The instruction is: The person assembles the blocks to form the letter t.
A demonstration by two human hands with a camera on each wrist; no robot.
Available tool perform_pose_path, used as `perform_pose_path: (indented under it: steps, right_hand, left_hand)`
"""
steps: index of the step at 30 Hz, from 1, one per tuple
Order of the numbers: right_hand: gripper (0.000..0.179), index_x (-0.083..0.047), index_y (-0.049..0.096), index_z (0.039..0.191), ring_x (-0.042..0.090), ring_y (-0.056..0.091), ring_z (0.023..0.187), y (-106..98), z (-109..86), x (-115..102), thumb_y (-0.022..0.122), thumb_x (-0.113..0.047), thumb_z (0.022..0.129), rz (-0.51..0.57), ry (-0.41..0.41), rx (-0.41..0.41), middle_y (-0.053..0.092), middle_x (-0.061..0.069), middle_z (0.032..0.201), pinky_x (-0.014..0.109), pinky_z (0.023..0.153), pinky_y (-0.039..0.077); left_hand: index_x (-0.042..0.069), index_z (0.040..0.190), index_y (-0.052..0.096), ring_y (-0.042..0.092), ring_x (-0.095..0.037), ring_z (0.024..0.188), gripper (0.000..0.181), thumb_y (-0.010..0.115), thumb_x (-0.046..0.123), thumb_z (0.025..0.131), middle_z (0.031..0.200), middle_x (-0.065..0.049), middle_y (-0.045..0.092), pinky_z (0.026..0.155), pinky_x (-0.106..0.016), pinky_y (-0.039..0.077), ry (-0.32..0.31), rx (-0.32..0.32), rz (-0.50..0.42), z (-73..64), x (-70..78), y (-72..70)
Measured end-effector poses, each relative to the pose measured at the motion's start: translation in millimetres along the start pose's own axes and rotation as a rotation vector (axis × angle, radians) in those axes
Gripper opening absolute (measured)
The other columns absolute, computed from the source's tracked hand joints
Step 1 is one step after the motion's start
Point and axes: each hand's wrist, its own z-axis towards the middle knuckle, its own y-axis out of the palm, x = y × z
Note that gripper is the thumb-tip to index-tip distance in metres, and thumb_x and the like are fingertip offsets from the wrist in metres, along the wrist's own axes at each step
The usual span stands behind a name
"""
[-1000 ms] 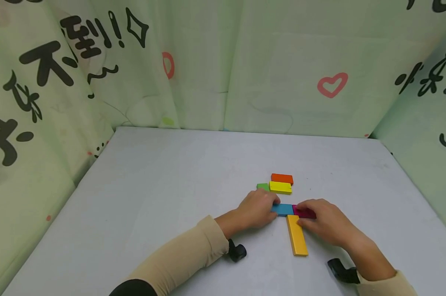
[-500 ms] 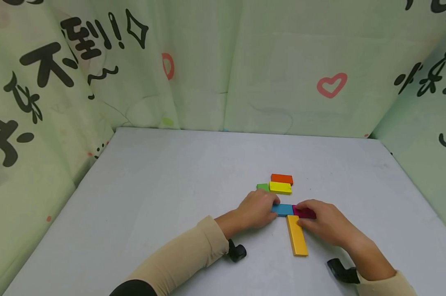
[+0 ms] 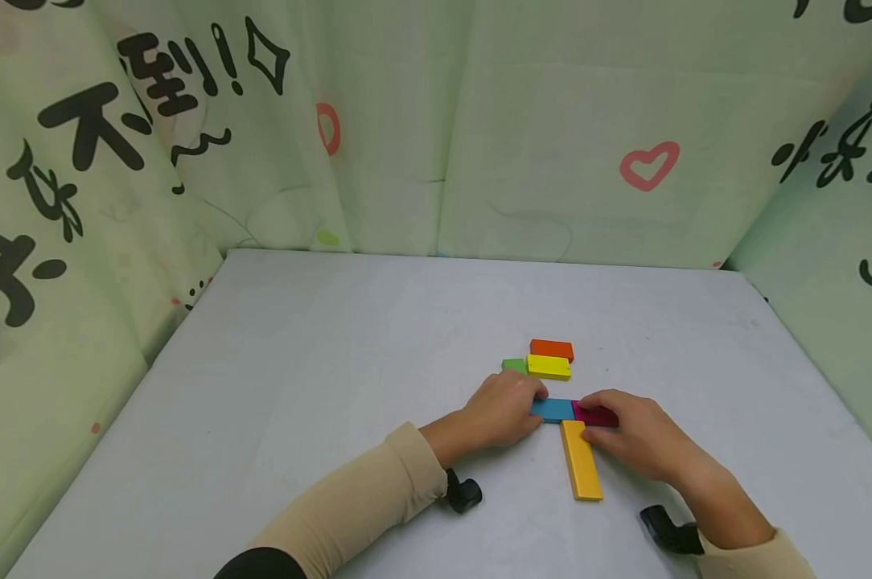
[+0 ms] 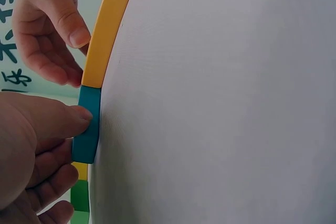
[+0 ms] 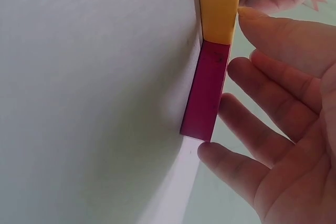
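A blue wooden block [image 3: 554, 411] and a magenta block [image 3: 597, 415] lie end to end on the table. From their junction a longer orange-yellow block [image 3: 581, 462] runs toward the person. My left hand [image 3: 504, 408] grips the blue block's left part, with the thumb on its near side in the left wrist view. Over the magenta block, my right hand [image 3: 642, 434] holds it with fingers along the far edge. The right thumb [image 5: 283, 38] meets the orange-yellow block's corner in the right wrist view.
Beyond the left hand lie a yellow block [image 3: 548, 368], an orange-red block [image 3: 552, 349] behind it, and a green block [image 3: 513, 365], partly hidden. They lie on a white table [image 3: 262, 386]. A pale green printed curtain [image 3: 537, 121] borders the table's back and sides.
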Motion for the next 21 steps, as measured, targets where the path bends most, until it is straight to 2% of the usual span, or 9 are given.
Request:
perform_pose_path:
  steps: [21]
  right_hand:
    - [0.041, -0.003, 0.067, 0.121, 0.034, 0.059, 0.102, 0.1, -0.1, -0.3, 0.080, -0.019, 0.086, -0.001, -0.010, -0.006, 0.065, 0.016, 0.117, 0.053, 0.088, 0.053]
  left_hand:
    - [0.014, 0.123, 0.071, 0.056, -0.009, 0.099, 0.033, 0.074, 0.026, 0.092, 0.112, 0.007, 0.068, 0.089, -0.017, 0.045, -0.010, -0.005, -0.008, -2.4, -1.5, -1.3]
